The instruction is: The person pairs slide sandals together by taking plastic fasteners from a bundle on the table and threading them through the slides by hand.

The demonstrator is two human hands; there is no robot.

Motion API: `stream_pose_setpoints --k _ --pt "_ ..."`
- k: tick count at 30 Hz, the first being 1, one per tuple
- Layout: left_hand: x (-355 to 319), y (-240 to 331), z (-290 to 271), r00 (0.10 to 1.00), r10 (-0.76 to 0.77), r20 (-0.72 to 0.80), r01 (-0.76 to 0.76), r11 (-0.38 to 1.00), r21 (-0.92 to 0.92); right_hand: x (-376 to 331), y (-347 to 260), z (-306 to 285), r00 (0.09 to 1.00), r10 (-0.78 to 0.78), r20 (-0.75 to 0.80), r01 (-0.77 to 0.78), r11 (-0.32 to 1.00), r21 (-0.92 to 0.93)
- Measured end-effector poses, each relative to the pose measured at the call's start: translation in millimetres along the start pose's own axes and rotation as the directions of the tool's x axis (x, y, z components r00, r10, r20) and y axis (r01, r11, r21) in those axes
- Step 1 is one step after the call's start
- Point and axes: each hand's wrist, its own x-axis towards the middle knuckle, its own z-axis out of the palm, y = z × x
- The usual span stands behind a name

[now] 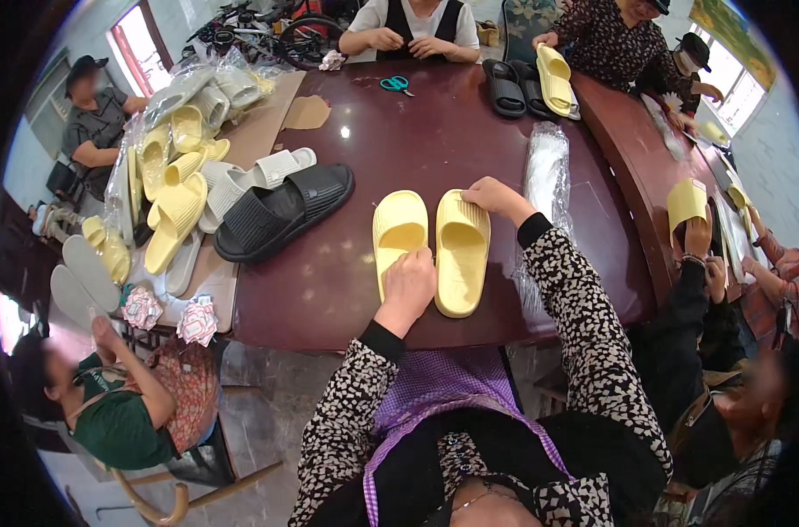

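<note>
Two yellow slide slippers lie side by side on the dark red table, toes pointing away from me. My left hand (408, 285) is closed over the heel part of the left yellow slipper (399, 220), and hides much of its footbed. At the toe of the right yellow slipper (462, 263), my right hand (498, 195) grips the strap's outer upper edge between thumb and fingers. A pair of black slippers (285, 211) rests to the left of my hands. Clear plastic bags (547, 171) lie in a flat stack just right of my right hand.
On the left, yellow and grey slippers, some bagged (188, 127), pile up on cardboard (272, 119). Teal-handled scissors (397, 84) lie at the far side. More black slippers (505, 88) stand far right. Several people sit around the table, some holding slippers.
</note>
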Motion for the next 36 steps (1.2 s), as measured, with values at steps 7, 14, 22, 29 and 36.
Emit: stream_pose_setpoints --k 7,14,22,29,36 --pt "8 0 3 0.999 0.035 0.041 -0.036 0.999 0.02 20 11 15 0.965 -0.177 -0.195 0.155 0.98 -0.121" --pt "11 0 6 0.999 0.04 0.023 -0.04 0.999 0.008 36 12 20 0.946 -0.188 -0.263 0.111 0.953 -0.283" --pt "11 -3 3 0.999 0.045 0.009 -0.046 0.998 0.036 33 -2 24 0.933 -0.224 -0.28 0.123 0.933 -0.337" --pt "13 -11 4 0.992 0.093 -0.085 -0.094 0.996 -0.007 33 -29 25 0.878 -0.321 -0.354 0.324 0.944 -0.053" --pt "12 -8 3 0.998 0.06 -0.033 -0.062 0.994 -0.086 30 -85 45 0.93 -0.339 -0.143 0.361 0.914 0.185"
